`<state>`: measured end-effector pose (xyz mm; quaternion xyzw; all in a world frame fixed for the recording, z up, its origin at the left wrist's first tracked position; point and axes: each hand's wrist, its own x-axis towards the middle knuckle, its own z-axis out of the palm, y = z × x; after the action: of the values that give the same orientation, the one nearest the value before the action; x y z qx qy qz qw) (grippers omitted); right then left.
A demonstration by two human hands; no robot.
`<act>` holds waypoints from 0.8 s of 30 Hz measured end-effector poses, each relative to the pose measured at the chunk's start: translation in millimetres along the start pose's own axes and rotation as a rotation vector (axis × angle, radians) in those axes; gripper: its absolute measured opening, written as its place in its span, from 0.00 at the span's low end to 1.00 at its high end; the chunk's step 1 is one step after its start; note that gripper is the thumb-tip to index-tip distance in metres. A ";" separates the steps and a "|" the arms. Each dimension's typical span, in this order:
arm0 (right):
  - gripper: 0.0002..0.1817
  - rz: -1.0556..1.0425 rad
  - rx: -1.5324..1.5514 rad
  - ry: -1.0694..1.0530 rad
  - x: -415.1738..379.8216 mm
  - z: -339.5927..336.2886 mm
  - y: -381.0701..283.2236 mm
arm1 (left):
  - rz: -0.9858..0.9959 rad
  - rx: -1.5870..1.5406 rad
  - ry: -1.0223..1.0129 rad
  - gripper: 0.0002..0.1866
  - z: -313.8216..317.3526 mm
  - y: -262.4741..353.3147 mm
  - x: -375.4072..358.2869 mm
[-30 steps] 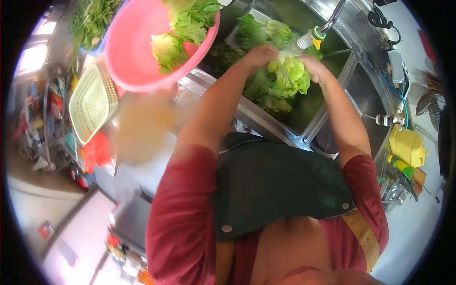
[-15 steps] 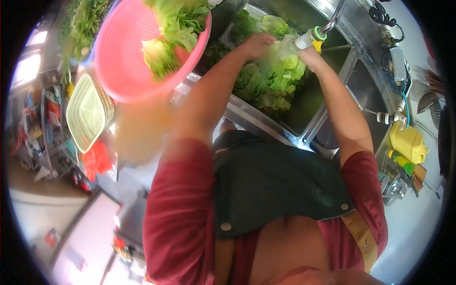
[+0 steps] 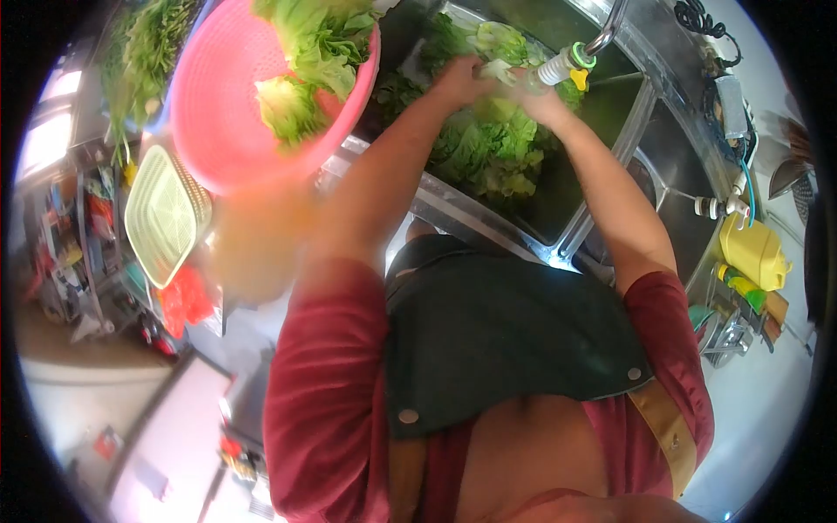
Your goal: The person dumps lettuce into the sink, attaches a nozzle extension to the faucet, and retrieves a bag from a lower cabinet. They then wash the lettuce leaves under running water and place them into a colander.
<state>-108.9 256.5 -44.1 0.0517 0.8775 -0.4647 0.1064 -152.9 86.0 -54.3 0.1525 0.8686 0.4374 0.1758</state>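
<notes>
A head of green lettuce [image 3: 497,139] hangs leaves-down in the left sink basin, its pale base between my two hands under the tap nozzle [image 3: 554,70]. My left hand [image 3: 463,81] is closed around the left side of the base. On the other side, my right hand [image 3: 538,99] is closed on the lettuce close to the nozzle, its fingertips partly hidden by water and blur. More leafy greens [image 3: 446,42] lie in the basin behind my hands. A pink colander [image 3: 222,96] with lettuce leaves [image 3: 318,44] stands left of the sink.
A metal divider [image 3: 615,170] separates the left basin from the right one [image 3: 676,166]. Left of the colander are a pale green basket [image 3: 164,216], a red plastic bag [image 3: 185,301] and green herbs [image 3: 153,52]. A yellow jug [image 3: 755,253] stands at the right.
My right hand has moved left, closer to my left hand, and the lettuce between them has shifted slightly left. The view has shifted slightly.
</notes>
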 end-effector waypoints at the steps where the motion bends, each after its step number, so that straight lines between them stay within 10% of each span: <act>1: 0.22 -0.032 -0.038 -0.016 3.0 1.9 5.7 | -0.006 0.107 -0.020 0.25 -2.7 5.0 -1.9; 10: 0.12 -0.237 -0.450 0.011 -2.5 0.6 20.2 | 0.003 0.117 -0.232 0.18 -6.1 -11.3 -2.7; 19: 0.20 0.175 0.224 -0.248 0.5 9.4 10.9 | 0.057 0.053 -0.114 0.20 6.0 -9.5 4.0; 24: 0.16 0.057 -0.584 -0.205 22.9 9.4 75.4 | 0.024 0.519 -0.552 0.23 -25.2 16.3 -3.3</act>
<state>-115.6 291.0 -115.3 -0.0038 0.9569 -0.1924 0.2177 -159.2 76.1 -26.4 0.3142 0.8686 0.1470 0.3538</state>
